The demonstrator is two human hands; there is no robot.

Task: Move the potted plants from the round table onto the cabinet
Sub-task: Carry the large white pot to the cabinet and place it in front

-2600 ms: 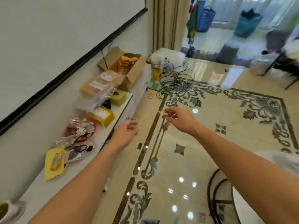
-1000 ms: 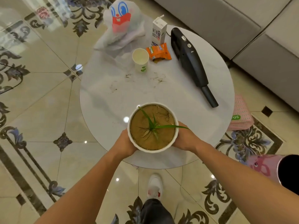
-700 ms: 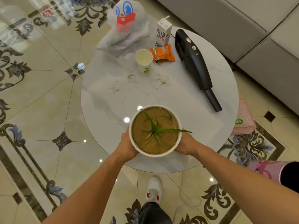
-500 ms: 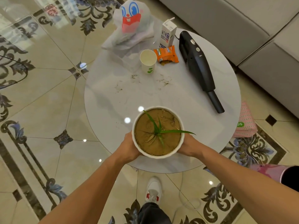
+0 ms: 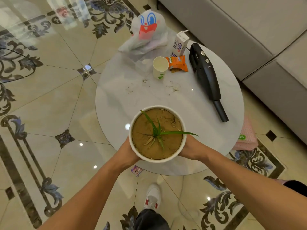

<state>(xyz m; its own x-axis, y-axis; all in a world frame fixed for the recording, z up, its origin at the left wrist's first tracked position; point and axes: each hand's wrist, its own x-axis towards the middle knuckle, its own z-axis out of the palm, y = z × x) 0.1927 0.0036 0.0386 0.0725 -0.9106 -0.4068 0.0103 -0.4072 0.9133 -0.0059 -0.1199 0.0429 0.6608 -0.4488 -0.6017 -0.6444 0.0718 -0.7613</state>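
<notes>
A white round pot filled with brown soil holds a small green plant with thin leaves. I grip it from both sides above the near part of the round white table. My left hand clasps the pot's left wall. My right hand clasps its right wall, the fingers hidden under the pot. The cabinet is out of view.
On the table's far half stand a paper cup, an orange snack packet, a drink carton, a black hand vacuum and a plastic bag. A grey sofa lies beyond. My shoe is on the tiled floor.
Earlier I faced the cabinet with empty hands. Over the last second both hands hold the pot, which sits a little higher and nearer to me; the view has shifted slightly.
</notes>
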